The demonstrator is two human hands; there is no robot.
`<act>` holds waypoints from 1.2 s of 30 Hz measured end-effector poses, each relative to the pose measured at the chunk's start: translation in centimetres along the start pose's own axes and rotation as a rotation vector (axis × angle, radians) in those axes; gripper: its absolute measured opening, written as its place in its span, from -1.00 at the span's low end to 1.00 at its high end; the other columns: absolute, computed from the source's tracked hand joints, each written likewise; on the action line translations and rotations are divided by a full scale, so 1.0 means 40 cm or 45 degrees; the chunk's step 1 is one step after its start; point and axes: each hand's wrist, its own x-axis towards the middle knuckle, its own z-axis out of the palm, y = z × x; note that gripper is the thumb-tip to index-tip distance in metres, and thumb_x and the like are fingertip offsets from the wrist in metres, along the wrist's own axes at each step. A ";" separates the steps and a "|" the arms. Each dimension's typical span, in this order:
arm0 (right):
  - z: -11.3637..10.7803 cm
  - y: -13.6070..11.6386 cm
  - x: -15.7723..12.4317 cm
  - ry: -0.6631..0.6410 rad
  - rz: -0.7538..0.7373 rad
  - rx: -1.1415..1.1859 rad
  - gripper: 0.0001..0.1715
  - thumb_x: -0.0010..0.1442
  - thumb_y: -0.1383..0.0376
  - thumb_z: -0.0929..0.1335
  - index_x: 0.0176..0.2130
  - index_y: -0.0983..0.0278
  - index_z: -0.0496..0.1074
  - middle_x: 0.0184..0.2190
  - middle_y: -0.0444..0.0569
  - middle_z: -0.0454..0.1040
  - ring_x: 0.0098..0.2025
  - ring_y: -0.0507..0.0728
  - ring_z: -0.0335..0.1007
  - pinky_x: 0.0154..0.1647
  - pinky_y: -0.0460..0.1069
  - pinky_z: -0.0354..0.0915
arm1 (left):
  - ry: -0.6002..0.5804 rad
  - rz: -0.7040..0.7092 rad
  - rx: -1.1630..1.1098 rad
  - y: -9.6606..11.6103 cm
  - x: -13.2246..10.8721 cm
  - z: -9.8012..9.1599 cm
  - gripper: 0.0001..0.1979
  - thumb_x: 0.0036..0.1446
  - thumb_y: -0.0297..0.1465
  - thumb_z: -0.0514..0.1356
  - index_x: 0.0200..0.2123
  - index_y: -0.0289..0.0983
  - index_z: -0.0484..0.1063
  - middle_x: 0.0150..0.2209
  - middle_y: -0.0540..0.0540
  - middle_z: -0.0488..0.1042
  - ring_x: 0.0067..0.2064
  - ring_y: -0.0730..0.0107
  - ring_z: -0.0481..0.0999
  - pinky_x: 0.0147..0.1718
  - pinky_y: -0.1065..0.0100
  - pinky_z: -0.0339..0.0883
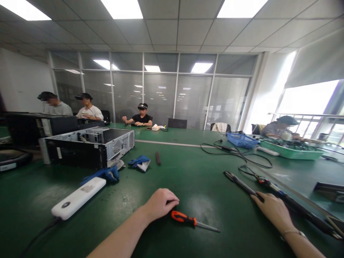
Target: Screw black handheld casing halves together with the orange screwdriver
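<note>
My left hand [161,203] rests on the green table with its fingers curled in and the thumb close to them; nothing shows in it. Just to its right lies a screwdriver [185,218] with an orange and black handle, its metal shaft pointing right; the fingertips are close to the handle. My right hand [272,209] is closed round the near end of a long slim metal tool [240,182] with a dark far end, which lies on the table. The gripped end is hidden under the fingers.
A white power strip [79,197], blue gloves [139,162], a dark bar [158,158] and an opened computer case [88,147] stand left. Right are black cables [236,152], a blue basket [243,140], a green basket [298,153] and a long dark rod [301,208]. Several people sit around the table.
</note>
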 end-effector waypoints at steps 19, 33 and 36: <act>-0.066 -0.471 -0.179 -0.581 -0.749 0.616 -0.53 0.18 0.07 0.30 0.04 0.16 0.45 -0.07 0.06 0.41 -0.02 0.24 0.31 0.02 0.11 0.25 | 0.098 -0.376 0.058 -0.015 -0.005 -0.014 -0.37 -0.06 -0.25 0.38 0.11 -0.18 0.35 0.13 -0.16 0.35 0.14 0.08 0.30 0.14 0.10 0.19; -0.118 -0.463 -0.177 -0.703 -0.846 0.684 -0.55 0.13 0.05 0.36 -0.03 0.19 0.49 -0.07 0.04 0.40 -0.06 0.22 0.34 -0.02 0.07 0.28 | -0.113 -0.325 0.029 -0.013 0.001 -0.021 -0.61 -0.06 -0.24 0.37 -0.12 -0.20 0.51 -0.09 -0.10 0.50 -0.05 0.18 0.44 -0.03 0.25 0.27; -0.119 -0.440 -0.158 -0.623 -0.854 0.632 -0.51 0.14 -0.01 0.34 -0.03 0.19 0.48 -0.07 0.03 0.41 -0.07 0.20 0.35 -0.04 0.05 0.30 | -0.121 -0.318 0.028 -0.012 0.000 -0.021 -0.62 -0.05 -0.25 0.36 -0.12 -0.20 0.51 -0.09 -0.10 0.50 -0.05 0.18 0.44 -0.04 0.26 0.28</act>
